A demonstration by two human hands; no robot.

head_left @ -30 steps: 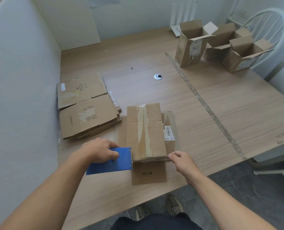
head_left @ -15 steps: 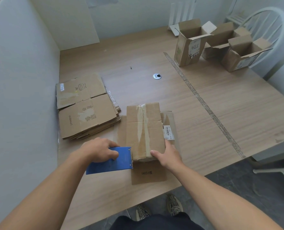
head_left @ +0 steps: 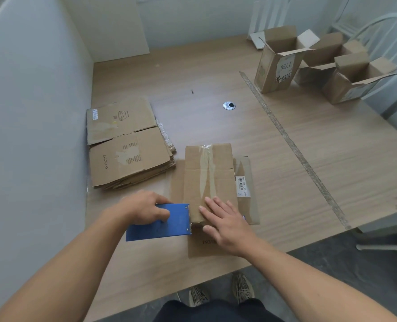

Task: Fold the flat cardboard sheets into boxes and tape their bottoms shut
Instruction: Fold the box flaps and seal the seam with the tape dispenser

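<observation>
A person's view down onto a wooden desk point(head_left: 309, 182). Near the front edge, in the middle of the view, a cardboard box point(head_left: 223, 182) sits bottom side up. A strip of clear tape point(head_left: 204, 177) runs along its closed seam from 12 o'clock to 6 o'clock.

The right hand point(head_left: 227, 224) lies flat on the near end of the box, fingers straight and spread, palm down over the tape. The left hand point(head_left: 144, 208), at 9 o'clock from it, is curled round a blue tape dispenser point(head_left: 169, 226), which touches the near left corner of the box.

A loose flap point(head_left: 202, 248) lies flat on the desk at 6 o'clock from the box, partly under the right hand. A white barcode label point(head_left: 242, 185) shows on the cardboard at 3 o'clock from the box.

A stack of flat cardboard sheets point(head_left: 128, 154) sits at 10 o'clock from the box, against a pale wall panel point(head_left: 30, 112). At 1 o'clock, well apart at the far end of the desk, 3 folded boxes point(head_left: 276, 73) stand with their top flaps open, beside a white chair point(head_left: 390, 24). A round metal cable hole point(head_left: 229, 105) is at 12 o'clock. The person's shoes point(head_left: 242, 289) show below the desk edge.
</observation>
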